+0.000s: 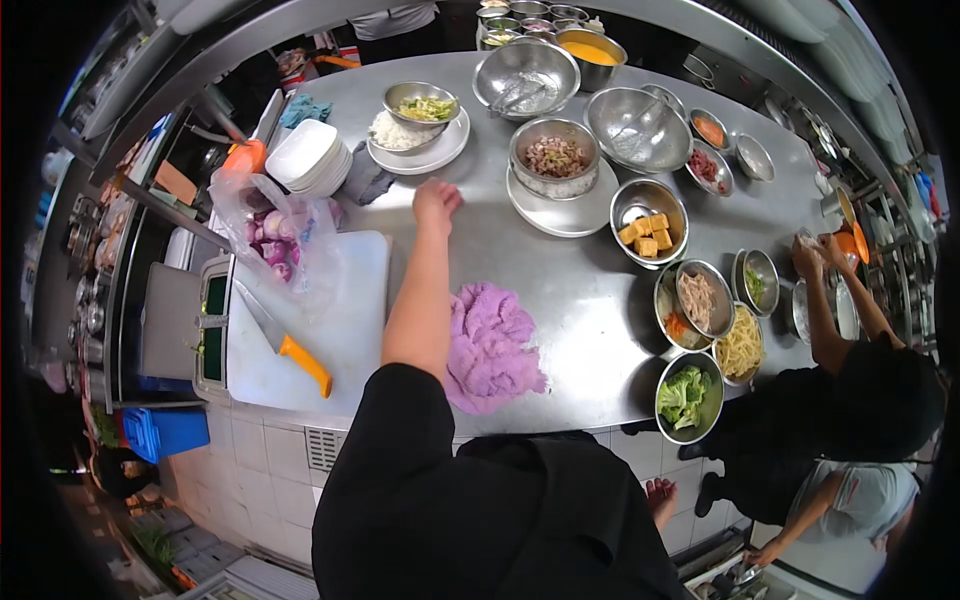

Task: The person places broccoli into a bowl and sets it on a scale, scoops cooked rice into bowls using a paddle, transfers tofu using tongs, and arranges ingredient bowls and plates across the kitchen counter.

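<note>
My left hand (437, 206) reaches over the steel table, just short of a white plate (455, 145). Its fingers are loosely bent and apart, with nothing visible in them. On that plate sit a bowl of white rice (395, 133) and a steel bowl of chopped yellow-green food (424, 107). A crumpled purple cloth (490, 345) lies beside my left forearm, near the table's front edge. Low at my right side, below the table edge, hangs my right hand (660, 498). Its fingertips show slightly apart, holding nothing I can see.
A knife with a yellow handle (305, 365) lies on the white cutting board (350, 300), by a plastic bag of purple onions (275, 235). Bowls of tofu (648, 235), noodles (738, 345) and broccoli (686, 398) line the right. A co-worker's hands (815, 255) work at the far right.
</note>
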Tool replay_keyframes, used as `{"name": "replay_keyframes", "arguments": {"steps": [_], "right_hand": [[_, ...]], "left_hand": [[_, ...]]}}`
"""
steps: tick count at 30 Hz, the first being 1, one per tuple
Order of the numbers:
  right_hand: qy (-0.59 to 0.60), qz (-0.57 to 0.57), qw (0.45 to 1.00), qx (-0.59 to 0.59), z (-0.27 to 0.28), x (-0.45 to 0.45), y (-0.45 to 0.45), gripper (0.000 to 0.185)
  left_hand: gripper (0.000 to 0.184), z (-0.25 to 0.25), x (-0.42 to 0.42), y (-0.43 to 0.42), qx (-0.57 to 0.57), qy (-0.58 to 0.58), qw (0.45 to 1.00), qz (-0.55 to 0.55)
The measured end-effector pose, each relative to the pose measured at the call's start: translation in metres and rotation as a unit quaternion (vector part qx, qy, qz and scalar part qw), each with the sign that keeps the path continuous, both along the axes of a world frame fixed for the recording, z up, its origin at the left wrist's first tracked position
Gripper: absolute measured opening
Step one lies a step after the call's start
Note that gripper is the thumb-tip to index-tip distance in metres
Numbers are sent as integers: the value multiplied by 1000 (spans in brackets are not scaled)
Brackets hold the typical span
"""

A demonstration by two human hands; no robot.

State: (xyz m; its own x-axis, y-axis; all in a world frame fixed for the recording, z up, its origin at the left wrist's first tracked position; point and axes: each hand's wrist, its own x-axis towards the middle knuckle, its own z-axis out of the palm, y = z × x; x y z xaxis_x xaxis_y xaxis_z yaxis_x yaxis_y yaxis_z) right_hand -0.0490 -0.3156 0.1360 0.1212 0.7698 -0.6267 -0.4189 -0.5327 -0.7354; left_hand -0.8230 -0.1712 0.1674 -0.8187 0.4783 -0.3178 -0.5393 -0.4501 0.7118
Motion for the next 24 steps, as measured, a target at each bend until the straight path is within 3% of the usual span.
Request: {"name": "replay_keyframes", "arguments": {"steps": [1, 4, 8, 11, 13, 16, 20, 24], "right_hand": [[-9, 19, 1000, 5, 1, -2, -3, 30], [-38, 11, 999, -26, -17, -2, -1, 30], [-121, 42, 992, -11, -16, -12, 13, 31], [-172, 78, 982, 9, -18, -5, 15, 34], [-204, 88, 974, -35, -23, 4, 6, 38], [-258, 79, 962, -51, -28, 16, -28, 45], [-377, 163, 909, -73, -153, 102, -91, 50], [-457, 232, 850, -122, -171, 114, -116, 50]], "left_hand": [[50, 7, 15, -1, -82, 7, 993, -85], [52, 43, 89, 11, -171, 14, 920, -353], [46, 42, 128, 41, -86, 77, 921, -373], [42, 40, 119, 51, -104, 55, 928, -354], [35, 48, 111, 47, -178, 79, 934, -301], [35, 48, 97, 30, -171, 67, 946, -267], [34, 42, 73, 24, -139, 76, 966, -206], [33, 45, 49, 31, -113, 17, 964, -240]]}}
